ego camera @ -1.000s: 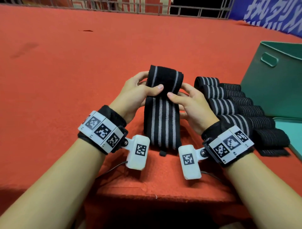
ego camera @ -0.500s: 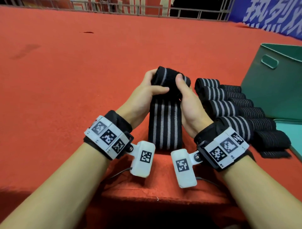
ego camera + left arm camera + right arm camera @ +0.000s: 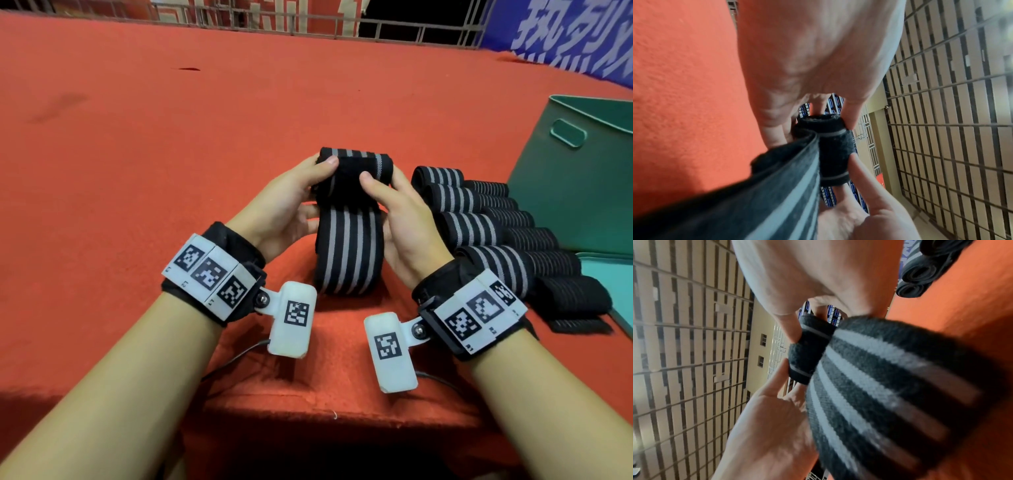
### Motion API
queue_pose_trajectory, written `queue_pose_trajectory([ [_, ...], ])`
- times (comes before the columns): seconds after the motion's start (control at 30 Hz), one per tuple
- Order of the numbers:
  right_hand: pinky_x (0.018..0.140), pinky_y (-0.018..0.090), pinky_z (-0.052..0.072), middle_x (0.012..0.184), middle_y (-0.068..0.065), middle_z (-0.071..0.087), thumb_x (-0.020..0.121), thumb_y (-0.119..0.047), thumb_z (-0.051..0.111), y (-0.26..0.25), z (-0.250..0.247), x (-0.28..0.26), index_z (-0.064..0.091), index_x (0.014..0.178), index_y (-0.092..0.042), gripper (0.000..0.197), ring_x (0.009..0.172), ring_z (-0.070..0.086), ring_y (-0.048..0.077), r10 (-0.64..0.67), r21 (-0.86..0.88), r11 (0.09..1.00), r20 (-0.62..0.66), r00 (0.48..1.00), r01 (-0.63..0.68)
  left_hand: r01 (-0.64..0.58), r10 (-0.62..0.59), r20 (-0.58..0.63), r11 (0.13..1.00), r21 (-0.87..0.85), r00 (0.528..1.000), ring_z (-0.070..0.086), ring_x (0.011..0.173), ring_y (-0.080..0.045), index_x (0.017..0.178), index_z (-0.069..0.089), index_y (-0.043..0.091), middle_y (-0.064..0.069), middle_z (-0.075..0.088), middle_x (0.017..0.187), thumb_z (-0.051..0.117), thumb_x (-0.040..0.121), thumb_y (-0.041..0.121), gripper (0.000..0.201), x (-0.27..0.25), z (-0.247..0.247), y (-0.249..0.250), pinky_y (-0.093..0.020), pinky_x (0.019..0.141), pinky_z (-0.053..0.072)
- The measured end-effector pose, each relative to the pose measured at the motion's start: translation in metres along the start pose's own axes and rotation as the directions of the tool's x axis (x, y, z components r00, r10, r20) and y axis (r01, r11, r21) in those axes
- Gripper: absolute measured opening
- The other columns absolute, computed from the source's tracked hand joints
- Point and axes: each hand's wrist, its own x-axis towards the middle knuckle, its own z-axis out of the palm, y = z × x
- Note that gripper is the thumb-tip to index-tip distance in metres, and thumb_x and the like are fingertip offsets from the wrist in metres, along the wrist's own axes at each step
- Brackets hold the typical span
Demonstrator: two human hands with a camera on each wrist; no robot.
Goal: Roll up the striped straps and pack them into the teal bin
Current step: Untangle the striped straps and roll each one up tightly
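A black strap with grey stripes (image 3: 347,251) hangs between my hands above the red cloth, its top end wound into a small roll (image 3: 354,168). My left hand (image 3: 291,202) pinches the roll's left end, thumb on top. My right hand (image 3: 394,202) grips the right end, thumb on the front. The left wrist view shows the roll (image 3: 835,154) end-on between both thumbs and fingers, and the right wrist view shows the roll (image 3: 807,350) with the loose strap (image 3: 890,394) in the foreground. The teal bin (image 3: 582,178) stands at the right.
Several rolled striped straps (image 3: 486,226) lie in a row just right of my right hand, in front of the bin. A teal lid (image 3: 613,284) lies flat at the far right. The red table (image 3: 137,154) stretches left and ahead; its front edge is close below my wrists.
The strap's top has been wound further into a tighter roll. My hands shifted from the strap's front to the roll's two ends, and the hanging part is shorter.
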Motion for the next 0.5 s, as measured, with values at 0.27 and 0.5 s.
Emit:
queue_pose_trajectory([
  [0.27, 0.112, 0.049, 0.046, 0.148, 0.004, 0.058, 0.09, -0.059, 0.065, 0.011, 0.007, 0.007, 0.028, 0.16, -0.031, 0.085, 0.129, 0.062, 0.019, 0.033, 0.029, 0.999, -0.042, 0.999, -0.032, -0.013, 0.014, -0.02, 0.999, 0.032, 1.0, 0.061, 0.113, -0.006, 0.161, 0.02, 0.039, 0.007, 0.053, 0.149, 0.051, 0.1, 0.052, 0.07, 0.0, 0.015, -0.001, -0.028, 0.085, 0.052],
  [0.5, 0.112, 0.041, 0.047, 0.141, 0.001, 0.061, 0.095, -0.031, 0.064, 0.027, 0.001, 0.007, 0.032, 0.158, -0.026, 0.071, 0.125, 0.062, 0.014, 0.006, -0.014, 1.0, -0.106, 0.994, -0.007, -0.049, 0.057, -0.037, 0.981, 0.19, 0.998, 0.058, 0.108, 0.009, 0.16, 0.005, 0.049, 0.025, 0.049, 0.137, 0.04, 0.104, 0.059, 0.067, -0.001, 0.014, -0.002, -0.025, 0.089, 0.053],
])
